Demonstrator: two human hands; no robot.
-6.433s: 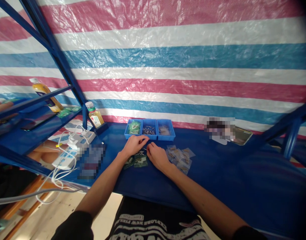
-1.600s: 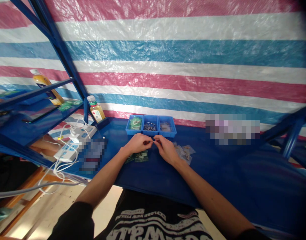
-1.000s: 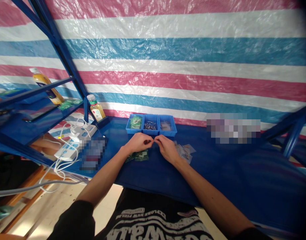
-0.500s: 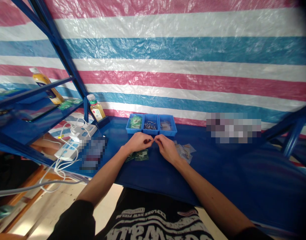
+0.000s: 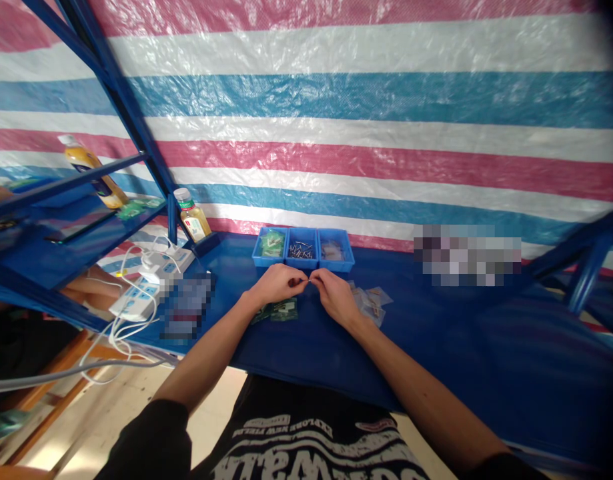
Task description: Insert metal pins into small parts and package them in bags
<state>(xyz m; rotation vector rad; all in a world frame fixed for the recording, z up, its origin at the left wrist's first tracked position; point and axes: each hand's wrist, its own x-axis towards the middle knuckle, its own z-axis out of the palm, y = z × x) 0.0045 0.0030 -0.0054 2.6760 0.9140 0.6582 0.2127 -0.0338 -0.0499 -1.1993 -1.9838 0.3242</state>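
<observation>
My left hand (image 5: 276,285) and my right hand (image 5: 333,295) meet fingertip to fingertip just above the blue table (image 5: 436,333). Both are closed in a pinch on a tiny part too small to make out. Under my left hand lie small green bags (image 5: 281,311). Beside my right hand lies a heap of clear bags (image 5: 369,300) with brownish parts. Right behind the hands stand three joined blue bins (image 5: 303,250): green bags on the left, small metal pieces in the middle, clear bags on the right.
A white power strip (image 5: 149,283) with trailing cables lies at the table's left end. A juice bottle (image 5: 193,221) stands by the blue rack post (image 5: 171,233), another bottle (image 5: 89,175) on the left shelf. A striped tarp (image 5: 361,133) closes the back.
Since 6.4 s ago both hands lifted off the bags on the table and came together in a pinch. Over the last second they have barely moved.
</observation>
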